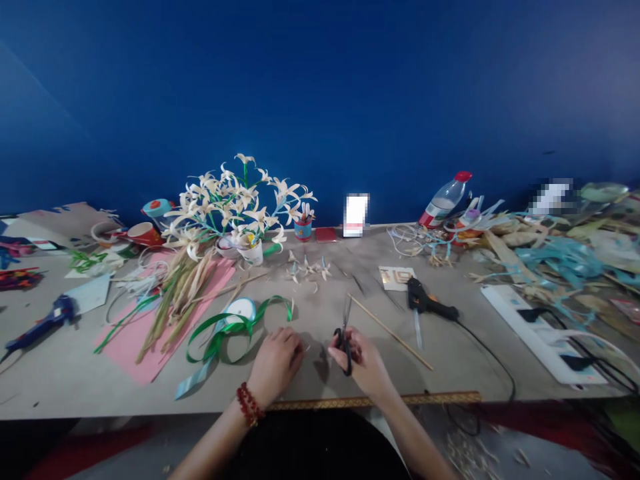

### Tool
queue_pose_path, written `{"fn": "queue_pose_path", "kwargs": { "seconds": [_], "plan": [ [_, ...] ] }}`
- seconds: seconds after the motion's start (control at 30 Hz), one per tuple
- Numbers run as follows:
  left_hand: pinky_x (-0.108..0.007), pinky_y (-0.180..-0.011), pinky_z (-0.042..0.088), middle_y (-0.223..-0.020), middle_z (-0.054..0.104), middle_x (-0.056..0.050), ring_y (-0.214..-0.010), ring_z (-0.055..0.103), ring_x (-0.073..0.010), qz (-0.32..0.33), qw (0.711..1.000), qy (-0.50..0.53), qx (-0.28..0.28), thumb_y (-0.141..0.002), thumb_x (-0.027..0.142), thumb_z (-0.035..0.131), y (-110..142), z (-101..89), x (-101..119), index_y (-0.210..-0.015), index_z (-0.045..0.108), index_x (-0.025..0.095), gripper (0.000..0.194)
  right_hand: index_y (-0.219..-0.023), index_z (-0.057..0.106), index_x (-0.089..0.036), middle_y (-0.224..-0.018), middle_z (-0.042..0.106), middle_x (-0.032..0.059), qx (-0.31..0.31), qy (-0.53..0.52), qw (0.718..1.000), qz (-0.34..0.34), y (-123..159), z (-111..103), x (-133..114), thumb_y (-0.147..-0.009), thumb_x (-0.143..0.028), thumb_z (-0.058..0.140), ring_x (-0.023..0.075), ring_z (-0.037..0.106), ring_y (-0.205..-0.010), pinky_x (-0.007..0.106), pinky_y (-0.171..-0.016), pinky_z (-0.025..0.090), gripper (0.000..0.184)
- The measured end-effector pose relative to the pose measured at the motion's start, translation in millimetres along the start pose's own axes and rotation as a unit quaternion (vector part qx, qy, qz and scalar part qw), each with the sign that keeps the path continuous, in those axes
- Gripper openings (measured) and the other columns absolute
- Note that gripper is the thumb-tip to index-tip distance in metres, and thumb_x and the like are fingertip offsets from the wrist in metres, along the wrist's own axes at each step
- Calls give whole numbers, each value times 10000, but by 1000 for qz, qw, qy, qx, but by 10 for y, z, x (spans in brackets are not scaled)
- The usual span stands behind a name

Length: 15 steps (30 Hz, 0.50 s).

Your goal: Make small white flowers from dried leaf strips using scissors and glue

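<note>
Right hand (364, 361): scissors (345, 339), black handles, slim blades.

The scissors (347, 319) had smooth metal blades and plastic handles. The ribbon (215, 345) looked glossy, like satin; the paper (125, 347) matt; the stick (390, 331) wooden; the bottle (447, 200) shiny, clear plastic; the surface (313, 303) dull.

Got grey tbl (320, 303) w/ blue glue gun (49, 321) at 9 o'clock, loose wht flwrs (309, 269) at 12, pwr strip (515, 325) at 3.
</note>
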<state>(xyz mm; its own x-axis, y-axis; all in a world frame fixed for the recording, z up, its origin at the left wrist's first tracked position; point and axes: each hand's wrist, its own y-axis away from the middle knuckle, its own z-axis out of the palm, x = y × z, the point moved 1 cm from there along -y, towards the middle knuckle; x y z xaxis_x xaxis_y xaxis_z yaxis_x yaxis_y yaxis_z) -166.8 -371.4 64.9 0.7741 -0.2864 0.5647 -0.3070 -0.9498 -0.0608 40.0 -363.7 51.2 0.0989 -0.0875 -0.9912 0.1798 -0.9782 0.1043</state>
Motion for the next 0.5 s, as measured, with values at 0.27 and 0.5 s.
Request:
{"fn": "queue_pose_path", "kwargs": {
  "seconds": [0.27, 0.5],
  "plan": [
    [-225, -623, 386, -678, 572, 13, -636, 497, -121, -127, 847, 516, 25, -802, 340, 700, -141, -97, 202, -773, 631, 155, 199, -866, 564, -185, -790, 628, 28, -42, 10, 999, 13, 226, 111, -30, -786, -433, 695, 168, 582, -713, 270, -673, 476, 292],
    [-219, -654, 421, -689, 603, 1, -652, 531, -111, -107, 771, 624, 73, -806, 266, 723, -182, -132, 435, -795, 652, 155, 132, -797, 511, -203, -635, 449, -43, -61, 5, 998, -6, 387, 158, -157, -847, -510, 600, 117, 431, -541, 223, -505, 383, 324]
  ]
}}
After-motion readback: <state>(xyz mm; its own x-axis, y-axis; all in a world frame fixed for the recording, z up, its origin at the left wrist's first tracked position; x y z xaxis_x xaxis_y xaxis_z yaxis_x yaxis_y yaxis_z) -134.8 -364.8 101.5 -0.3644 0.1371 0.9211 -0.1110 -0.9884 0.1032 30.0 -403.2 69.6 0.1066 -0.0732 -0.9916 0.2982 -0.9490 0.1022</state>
